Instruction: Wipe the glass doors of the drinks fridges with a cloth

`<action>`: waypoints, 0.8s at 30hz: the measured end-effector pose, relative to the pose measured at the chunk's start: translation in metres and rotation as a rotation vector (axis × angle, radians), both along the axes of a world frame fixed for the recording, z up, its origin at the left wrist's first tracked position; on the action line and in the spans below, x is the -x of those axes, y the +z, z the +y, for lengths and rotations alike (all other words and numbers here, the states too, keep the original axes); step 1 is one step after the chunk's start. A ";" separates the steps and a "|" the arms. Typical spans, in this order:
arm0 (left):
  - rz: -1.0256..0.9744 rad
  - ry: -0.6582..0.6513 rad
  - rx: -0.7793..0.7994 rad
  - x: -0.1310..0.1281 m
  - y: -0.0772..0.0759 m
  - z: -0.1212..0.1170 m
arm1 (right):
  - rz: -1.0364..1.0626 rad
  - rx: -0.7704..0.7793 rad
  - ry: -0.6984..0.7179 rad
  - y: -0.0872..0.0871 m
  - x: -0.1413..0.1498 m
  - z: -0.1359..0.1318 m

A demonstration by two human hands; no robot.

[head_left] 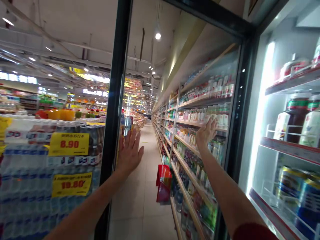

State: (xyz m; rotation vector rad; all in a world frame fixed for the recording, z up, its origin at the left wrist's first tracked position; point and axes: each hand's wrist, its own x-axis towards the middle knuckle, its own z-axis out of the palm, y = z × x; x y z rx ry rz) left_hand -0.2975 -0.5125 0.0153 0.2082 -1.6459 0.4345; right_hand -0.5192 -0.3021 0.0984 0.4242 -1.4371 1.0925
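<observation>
One glass door with a black frame (pixel 117 76) stands before the person, and two bare grips are raised to it. The left grip (pixel 130 151) is wide open, its fingers extended, holding nothing; the door's upright edge is just to its left. The right grip (pixel 207 133) is also open and empty, fingers slightly bent, in front of the pane and nearer the hinge side. Whether either palm touches the glass, I cannot tell. Right of the door, one lit cooler (pixel 275 141) holds at least two dark bottles (pixel 296 118) above at least two cans (pixel 290 186).
</observation>
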 end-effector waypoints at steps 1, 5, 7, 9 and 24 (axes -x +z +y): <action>0.001 -0.007 -0.009 0.000 0.001 0.002 | -0.003 -0.013 0.042 -0.001 -0.008 -0.008; -0.020 -0.131 0.094 0.010 0.015 0.026 | 0.336 -0.410 0.326 -0.036 -0.078 -0.065; -0.086 -0.202 0.179 0.022 0.026 0.043 | 0.393 -0.447 0.470 -0.054 -0.104 -0.082; -0.133 -0.209 0.212 0.038 0.034 0.058 | 0.374 -0.423 0.564 -0.062 -0.107 -0.080; -0.028 -0.019 0.124 0.030 0.085 0.031 | 0.286 -0.372 0.026 -0.057 -0.012 -0.017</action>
